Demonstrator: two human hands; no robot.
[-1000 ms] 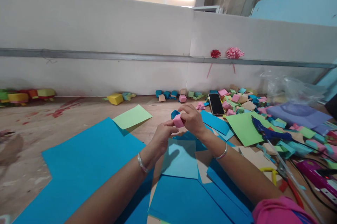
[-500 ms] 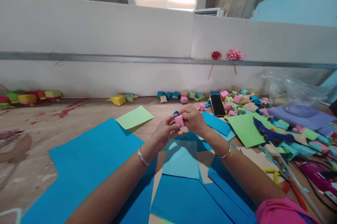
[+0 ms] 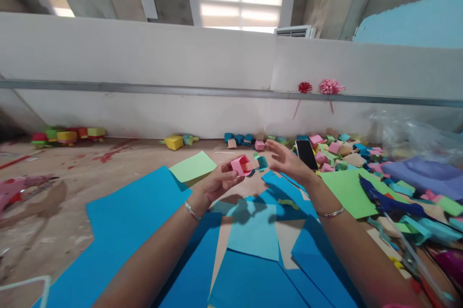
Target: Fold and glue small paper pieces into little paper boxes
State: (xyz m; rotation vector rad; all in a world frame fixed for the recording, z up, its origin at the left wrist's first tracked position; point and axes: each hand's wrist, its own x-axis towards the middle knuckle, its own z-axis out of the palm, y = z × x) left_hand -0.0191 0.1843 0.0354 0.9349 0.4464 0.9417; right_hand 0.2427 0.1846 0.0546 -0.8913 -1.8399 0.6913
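My left hand (image 3: 221, 180) pinches a small pink folded-paper box (image 3: 239, 165), its open side turned to the right. Out of that side come a peach paper piece (image 3: 252, 165) and a teal and green folded bit (image 3: 261, 162); how they are joined I cannot make out. To the right, my right hand (image 3: 289, 159) is raised with its fingers spread, holding nothing and apart from the box. Below both hands lie a light-blue paper square (image 3: 253, 233) and large blue sheets (image 3: 144, 206).
Right of me are a phone (image 3: 306, 154), a heap of small folded-paper pieces (image 3: 331, 151), a green sheet (image 3: 347, 192), a dark blue glue gun (image 3: 392, 202) and scissors (image 3: 410, 259). Finished-looking paper blocks (image 3: 174, 142) line the wall. A pale green sheet (image 3: 193, 167) lies left.
My right hand has let go of the pink piece and moved right, its fingers opening. The left hand keeps the box, now turned to show its open side. The view has tilted up slightly.
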